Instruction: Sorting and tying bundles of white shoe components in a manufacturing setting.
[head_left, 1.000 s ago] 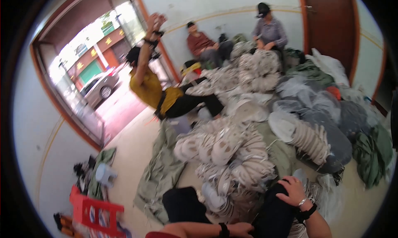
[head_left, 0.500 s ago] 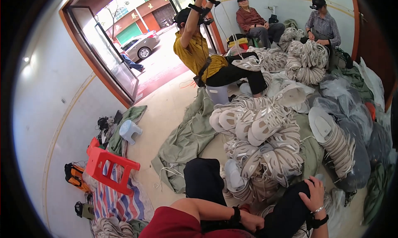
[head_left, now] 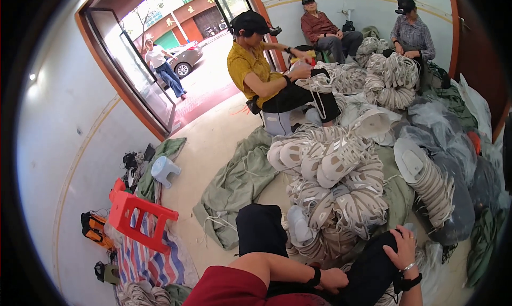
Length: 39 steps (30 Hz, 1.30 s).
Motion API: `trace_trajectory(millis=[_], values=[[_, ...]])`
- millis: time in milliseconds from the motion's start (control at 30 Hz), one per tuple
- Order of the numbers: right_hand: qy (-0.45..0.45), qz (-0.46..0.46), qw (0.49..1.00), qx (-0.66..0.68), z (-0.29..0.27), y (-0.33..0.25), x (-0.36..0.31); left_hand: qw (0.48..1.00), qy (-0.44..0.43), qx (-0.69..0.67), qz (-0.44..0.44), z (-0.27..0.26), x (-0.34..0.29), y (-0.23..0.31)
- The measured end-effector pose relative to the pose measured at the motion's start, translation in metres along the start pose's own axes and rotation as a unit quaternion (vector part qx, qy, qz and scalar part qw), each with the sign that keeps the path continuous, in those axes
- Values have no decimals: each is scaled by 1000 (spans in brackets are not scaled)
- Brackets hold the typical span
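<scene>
I sit with my right hand (head_left: 404, 251) laid on my right knee, its fingers spread and holding nothing. My left hand (head_left: 334, 279) rests against the inside of my right thigh, curled into a loose fist with nothing showing from it. Just beyond my knees rises a heap of beige and white shoe uppers (head_left: 341, 167), packed in nested bundles. Right of the heap, a long nested stack of shoe uppers (head_left: 429, 186) leans on grey plastic bags. Neither hand touches the uppers.
A co-worker in a yellow shirt (head_left: 249, 66) sits beyond the heap, handling a laced upper. Two seated people (head_left: 333, 34) are at the back wall. Green cloth sacking (head_left: 234, 183) covers floor ahead. A red stool (head_left: 141, 218) and a small blue stool (head_left: 166, 171) stand left.
The co-worker in yellow has lowered both raised arms to lap height. Outside the doorway, a walking person has come into fuller view. My hands stay in the same places.
</scene>
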State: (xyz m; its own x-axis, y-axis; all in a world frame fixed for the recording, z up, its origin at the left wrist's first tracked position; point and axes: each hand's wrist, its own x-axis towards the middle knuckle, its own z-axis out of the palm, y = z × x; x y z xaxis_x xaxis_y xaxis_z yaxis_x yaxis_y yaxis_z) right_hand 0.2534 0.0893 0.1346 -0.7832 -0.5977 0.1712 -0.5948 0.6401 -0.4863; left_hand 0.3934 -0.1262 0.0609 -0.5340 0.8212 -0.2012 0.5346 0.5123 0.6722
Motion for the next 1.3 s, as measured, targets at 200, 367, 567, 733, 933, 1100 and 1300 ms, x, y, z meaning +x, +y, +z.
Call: trace_trajectory(millis=[200, 367, 567, 733, 933, 1100, 1300], values=[[7, -4, 1000, -2, -2, -1, 2, 994, 4, 40, -105, 6, 0, -9], [-4, -12, 1000, -20, 1, -2, -5, 996, -14, 22, -89, -17, -13, -3], [4, -4, 1000, -18, 13, 8, -15, 993, -104, 21, -45, -18, -4, 16], [37, -16, 999, -25, 11, 12, -7, 989, -77, 94, -88, -31, -2, 27], [43, -13, 998, -34, 12, 17, -7, 984, -58, 143, -92, -21, -4, 5], [30, -1, 999, -33, 12, 19, -20, 991, -103, 40, -72, -30, -5, 19], [19, -18, 999, -19, 10, 14, -16, 986, -120, 109, -42, -26, 1, 24]])
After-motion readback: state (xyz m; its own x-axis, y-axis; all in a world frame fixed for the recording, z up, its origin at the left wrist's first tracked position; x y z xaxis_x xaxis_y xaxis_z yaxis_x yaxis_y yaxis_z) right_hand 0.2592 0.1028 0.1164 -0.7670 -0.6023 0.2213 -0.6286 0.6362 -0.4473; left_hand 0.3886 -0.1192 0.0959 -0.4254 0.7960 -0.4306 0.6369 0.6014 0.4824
